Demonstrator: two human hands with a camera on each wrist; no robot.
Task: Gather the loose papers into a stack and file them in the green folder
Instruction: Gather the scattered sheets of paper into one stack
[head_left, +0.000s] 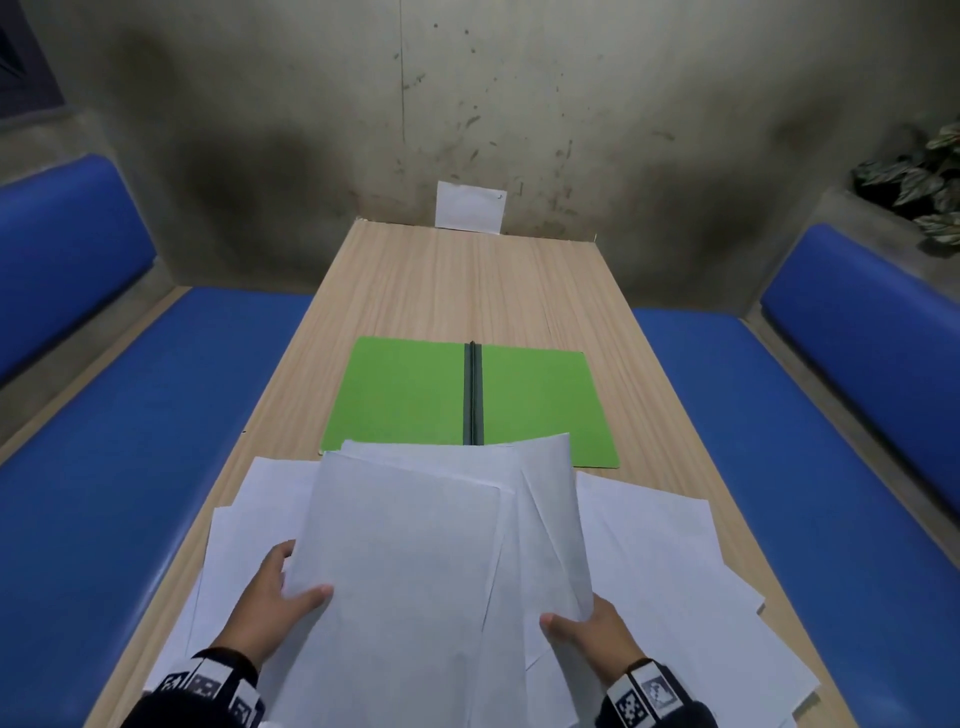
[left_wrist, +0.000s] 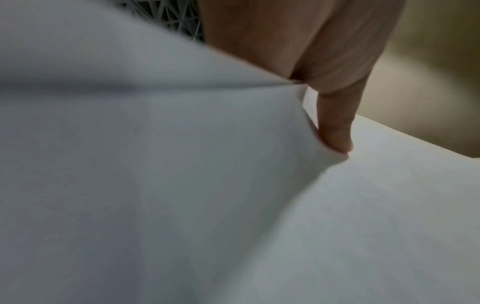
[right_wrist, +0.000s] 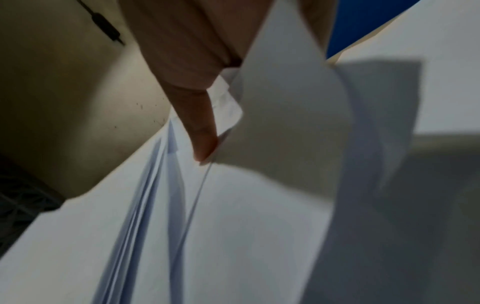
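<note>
A fanned bundle of white papers (head_left: 415, 561) is held up over the near end of the wooden tabletop (head_left: 467, 291), gripped at both lower sides. The left hand (head_left: 270, 603) pinches the bundle's left edge, thumb on top of the front sheet and the other fingers hidden behind it; in the left wrist view the thumb (left_wrist: 335, 127) presses into the paper. The right hand (head_left: 597, 639) clamps the right edge the same way, thumb on the front, and the right wrist view shows its thumb (right_wrist: 200, 131) pressed on several separated sheets. The sheets in the bundle are not aligned, their top corners splayed to the right. More loose sheets (head_left: 665, 561) lie spread flat on the tabletop beneath and to either side of the bundle. Just beyond them the green folder (head_left: 400, 395) lies open and flat, its dark spine (head_left: 472, 395) running down the middle; the bundle's top edge overlaps its near edge in the head view. Blue padded benches (head_left: 130, 415) flank the tabletop, and a white card (head_left: 470, 205) leans against the stained wall at the far end.
</note>
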